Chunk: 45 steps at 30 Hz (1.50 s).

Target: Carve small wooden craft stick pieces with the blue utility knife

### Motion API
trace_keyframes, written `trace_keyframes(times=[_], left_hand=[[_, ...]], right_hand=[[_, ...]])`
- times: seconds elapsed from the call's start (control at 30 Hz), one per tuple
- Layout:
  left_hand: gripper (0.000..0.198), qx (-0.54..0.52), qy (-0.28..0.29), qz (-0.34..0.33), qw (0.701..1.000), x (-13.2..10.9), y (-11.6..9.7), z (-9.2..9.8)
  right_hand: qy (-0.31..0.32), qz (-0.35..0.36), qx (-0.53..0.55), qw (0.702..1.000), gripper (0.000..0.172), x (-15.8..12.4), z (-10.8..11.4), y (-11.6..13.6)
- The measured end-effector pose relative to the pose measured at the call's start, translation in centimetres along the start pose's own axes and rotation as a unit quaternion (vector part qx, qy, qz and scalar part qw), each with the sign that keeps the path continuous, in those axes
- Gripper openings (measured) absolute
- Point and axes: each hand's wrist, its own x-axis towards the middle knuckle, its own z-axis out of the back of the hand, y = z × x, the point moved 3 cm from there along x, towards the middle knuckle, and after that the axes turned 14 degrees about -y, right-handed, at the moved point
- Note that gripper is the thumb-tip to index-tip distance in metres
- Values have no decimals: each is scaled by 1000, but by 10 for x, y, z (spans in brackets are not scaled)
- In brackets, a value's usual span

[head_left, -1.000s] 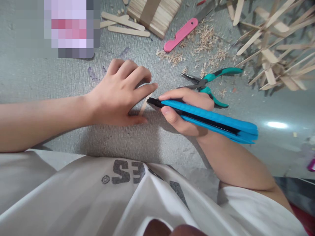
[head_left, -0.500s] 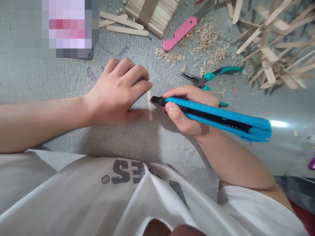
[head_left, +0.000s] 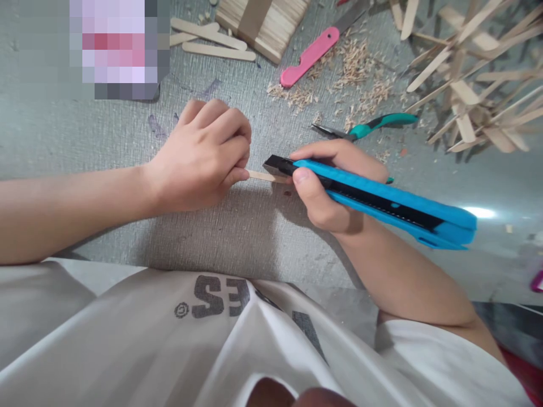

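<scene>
My left hand [head_left: 212, 155] pinches one end of a short wooden craft stick [head_left: 267, 177] between thumb and fingers, low over the grey table [head_left: 212, 240]. The stick points sideways toward my right hand [head_left: 335, 186], and its far end meets or passes under those fingertips; which of the two I cannot tell. My right hand is closed around a blue utility knife [head_left: 390, 203]. Its dark blade end points left, just above the stick and apart from my left fingers.
Beyond my hands lie teal-handled pliers [head_left: 360, 130], a pink folding saw [head_left: 311, 56], wood shavings [head_left: 356, 62], several loose craft sticks [head_left: 218, 52] and a banded stick bundle [head_left: 284, 28]. A tangled structure of sticks [head_left: 466, 90] fills the far right. The far-left corner is blurred out.
The craft stick has turned from pointing toward me to lying sideways between my hands. My left fingers have closed on its end. The knife has shifted slightly right.
</scene>
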Motion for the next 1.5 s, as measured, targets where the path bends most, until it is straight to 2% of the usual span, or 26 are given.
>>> trace_keyframes(times=[0.1, 0.33, 0.53, 0.73, 0.87, 1.0, 1.2, 1.37, 1.5], left_hand=[[80, 15, -15, -17, 1000, -2, -2, 1], [72, 27, -7, -21, 999, 0, -1, 5], [56, 28, 7, 7, 1000, 8, -3, 11], [55, 8, 17, 42, 999, 12, -6, 12], [54, 6, 35, 59, 998, 14, -8, 14], [52, 19, 63, 81, 995, 16, -10, 14], [51, 9, 22, 52, 998, 14, -7, 13], [50, 29, 27, 10, 999, 10, -5, 12], [56, 55, 37, -3, 998, 10, -6, 11]], right_hand=[[-20, -11, 10, 1000, 31, -3, 1, 2], [-57, 6, 32, 998, 26, -5, 7, 5], [-26, -35, 19, 999, 28, -5, 2, -1], [-7, -14, 5, 1000, 27, -4, 1, 2], [-10, -5, -39, 999, 34, -3, 3, 6], [14, 13, -10, 1000, 24, 0, 5, 11], [19, 32, -16, 999, 22, 2, 6, 16], [15, 39, 7, 999, 18, 2, 5, 16], [32, 36, -6, 999, 22, 1, 5, 13]])
